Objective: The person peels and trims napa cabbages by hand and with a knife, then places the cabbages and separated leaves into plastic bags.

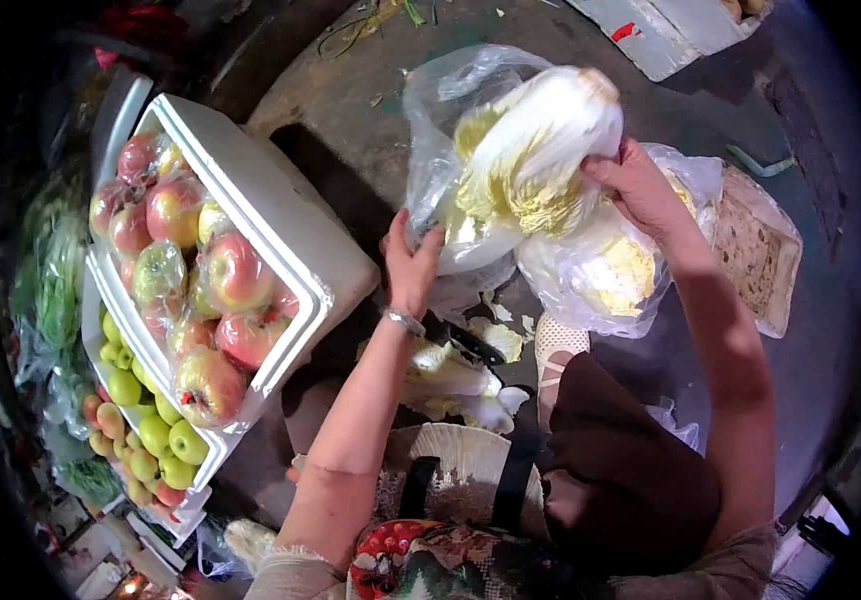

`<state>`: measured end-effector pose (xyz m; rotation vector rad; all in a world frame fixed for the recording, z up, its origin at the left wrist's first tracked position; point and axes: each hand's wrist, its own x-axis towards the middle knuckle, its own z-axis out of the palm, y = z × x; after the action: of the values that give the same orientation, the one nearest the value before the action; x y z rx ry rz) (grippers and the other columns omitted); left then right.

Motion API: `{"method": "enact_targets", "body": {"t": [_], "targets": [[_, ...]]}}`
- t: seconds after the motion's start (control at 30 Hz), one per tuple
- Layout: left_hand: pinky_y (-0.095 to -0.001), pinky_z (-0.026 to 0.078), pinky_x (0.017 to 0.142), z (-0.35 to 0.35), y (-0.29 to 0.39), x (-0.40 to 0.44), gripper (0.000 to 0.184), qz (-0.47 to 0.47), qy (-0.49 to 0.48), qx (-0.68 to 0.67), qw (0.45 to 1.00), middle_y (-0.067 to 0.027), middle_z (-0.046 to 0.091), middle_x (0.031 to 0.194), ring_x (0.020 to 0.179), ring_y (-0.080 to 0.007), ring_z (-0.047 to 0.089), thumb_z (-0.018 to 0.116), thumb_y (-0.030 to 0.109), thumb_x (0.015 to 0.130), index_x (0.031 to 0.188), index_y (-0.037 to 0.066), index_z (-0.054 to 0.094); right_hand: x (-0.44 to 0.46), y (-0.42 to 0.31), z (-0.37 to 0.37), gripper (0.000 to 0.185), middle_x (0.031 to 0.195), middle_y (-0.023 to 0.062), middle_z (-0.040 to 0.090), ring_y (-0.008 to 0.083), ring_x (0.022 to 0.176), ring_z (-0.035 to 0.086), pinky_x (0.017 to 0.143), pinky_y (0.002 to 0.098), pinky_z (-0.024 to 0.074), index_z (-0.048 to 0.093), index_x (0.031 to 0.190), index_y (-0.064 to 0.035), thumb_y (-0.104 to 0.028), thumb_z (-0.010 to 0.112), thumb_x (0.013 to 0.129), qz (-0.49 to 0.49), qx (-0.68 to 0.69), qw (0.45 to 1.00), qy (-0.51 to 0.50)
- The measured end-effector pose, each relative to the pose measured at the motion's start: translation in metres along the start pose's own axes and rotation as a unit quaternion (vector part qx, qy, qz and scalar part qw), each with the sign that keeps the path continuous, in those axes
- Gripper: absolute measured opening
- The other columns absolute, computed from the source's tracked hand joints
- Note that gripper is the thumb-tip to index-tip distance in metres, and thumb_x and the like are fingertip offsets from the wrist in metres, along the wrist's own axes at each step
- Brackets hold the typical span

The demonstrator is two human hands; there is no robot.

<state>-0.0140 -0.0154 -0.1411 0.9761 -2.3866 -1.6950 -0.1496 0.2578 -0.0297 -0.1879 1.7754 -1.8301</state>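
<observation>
A large napa cabbage [551,140] with a white base and yellow leaves is tilted, its leafy end inside a clear plastic bag [426,130]. My right hand [636,185] grips the cabbage on its right side, near the base. My left hand [413,262] has its fingers closed on the lower left edge of the clear bag. Below and right of the cabbage, another bagged cabbage [616,272] lies on the floor. Loose trimmed leaves [451,385] lie on the floor below my left hand, close to a dark object that I cannot make out.
A white foam box [296,200] of wrapped red apples stands at left, over a box of green apples [156,435]. A dirty foam tray [756,250] lies at right. A flattened grey-white box [666,35] is at the top right. My shoe [559,340] is below the bagged cabbage.
</observation>
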Motion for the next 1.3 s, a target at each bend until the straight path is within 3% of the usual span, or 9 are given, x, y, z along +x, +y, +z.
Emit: {"method": "enact_targets", "body": {"t": [0.03,0.2,0.3,0.47,0.67,0.77,0.87,1.0,1.3], "targets": [[-0.0402,0.026,0.112,-0.006,0.029,-0.014,0.069,-0.003,-0.037,0.084,0.996,-0.0282,0.025,0.149,0.139,-0.0380,0.028,0.062,0.017,0.084,0.147,0.006,0.036,-0.004,-0.007,0.005,0.045,0.113,0.0058,0.066,0.0148,0.102,0.062,0.094,0.0317,0.0478,0.058,0.123,-0.0009,-0.016,0.074,0.084,-0.015,0.092,0.996,-0.003],[-0.0417,0.029,0.111,-0.031,0.072,-0.030,0.059,0.273,-0.036,0.149,0.950,-0.0196,0.028,0.154,0.141,-0.0323,0.031,0.053,0.007,0.089,0.146,0.005,0.038,-0.015,-0.006,0.011,0.049,0.108,0.0058,0.067,0.0136,0.096,0.063,0.090,0.0290,0.0488,0.059,0.118,0.0010,-0.034,0.074,0.086,0.062,0.136,0.989,-0.023],[-0.0277,0.042,0.096,-0.045,0.111,-0.035,0.046,0.105,-0.206,-0.254,0.939,-0.0093,0.057,0.132,0.120,-0.0154,0.053,0.052,0.015,0.099,0.142,0.001,0.043,-0.031,-0.001,0.030,0.050,0.108,0.0054,0.066,0.0125,0.097,0.061,0.091,0.0283,0.0472,0.059,0.120,0.0007,-0.036,0.072,0.088,0.084,0.144,0.982,-0.094],[-0.0302,0.037,0.105,-0.059,0.134,-0.063,0.062,0.068,-0.329,-0.259,0.905,-0.0091,0.050,0.139,0.123,-0.0157,0.048,0.065,0.022,0.094,0.146,0.000,0.037,-0.047,-0.011,0.067,0.051,0.115,0.0061,0.065,0.0129,0.102,0.060,0.095,0.0283,0.0454,0.056,0.126,0.0010,-0.031,0.071,0.089,0.082,0.052,0.981,-0.168],[-0.0307,0.040,0.103,-0.062,0.110,-0.069,0.068,0.064,-0.231,-0.211,0.948,-0.0096,0.048,0.138,0.125,-0.0156,0.046,0.068,0.020,0.092,0.147,0.002,0.032,-0.064,-0.013,0.095,0.051,0.112,0.0092,0.065,0.0145,0.101,0.061,0.090,0.0305,0.0484,0.054,0.128,0.0026,-0.026,0.071,0.089,0.086,-0.021,0.990,-0.110],[-0.0304,0.046,0.097,-0.064,0.104,-0.076,0.062,-0.060,-0.306,-0.364,0.878,-0.0102,0.055,0.128,0.115,-0.0167,0.055,0.066,0.021,0.093,0.144,0.005,0.036,-0.073,-0.027,0.100,0.044,0.104,0.0091,0.066,0.0123,0.089,0.061,0.080,0.0278,0.0504,0.055,0.124,0.0028,-0.025,0.067,0.092,0.104,-0.023,0.980,-0.169],[-0.0378,0.047,0.100,-0.075,0.083,-0.073,0.066,-0.252,-0.360,-0.512,0.738,-0.0107,0.056,0.132,0.116,-0.0239,0.058,0.046,0.053,0.098,0.144,0.007,0.039,-0.066,-0.032,0.094,0.030,0.089,0.0044,0.063,0.0094,0.074,0.057,0.069,0.0219,0.0471,0.061,0.117,-0.0025,-0.026,0.059,0.098,0.120,-0.004,0.982,-0.149],[-0.0467,0.039,0.109,-0.060,0.080,-0.065,0.071,-0.216,-0.425,-0.652,0.590,-0.0155,0.045,0.145,0.130,-0.0332,0.047,0.034,0.058,0.099,0.148,0.008,0.034,-0.055,-0.027,0.091,0.032,0.096,0.0023,0.063,0.0092,0.083,0.057,0.075,0.0235,0.0459,0.060,0.121,-0.0057,-0.029,0.056,0.099,0.038,-0.017,0.997,-0.071],[-0.0449,0.050,0.097,-0.049,0.079,-0.069,0.067,-0.277,-0.319,-0.544,0.725,-0.0151,0.055,0.135,0.116,-0.0317,0.059,0.036,0.057,0.099,0.144,0.007,0.040,-0.055,-0.015,0.114,0.051,0.110,0.0106,0.061,0.0137,0.098,0.059,0.083,0.0292,0.0478,0.051,0.133,-0.0030,-0.032,0.064,0.093,0.074,-0.013,0.992,-0.103]]}}
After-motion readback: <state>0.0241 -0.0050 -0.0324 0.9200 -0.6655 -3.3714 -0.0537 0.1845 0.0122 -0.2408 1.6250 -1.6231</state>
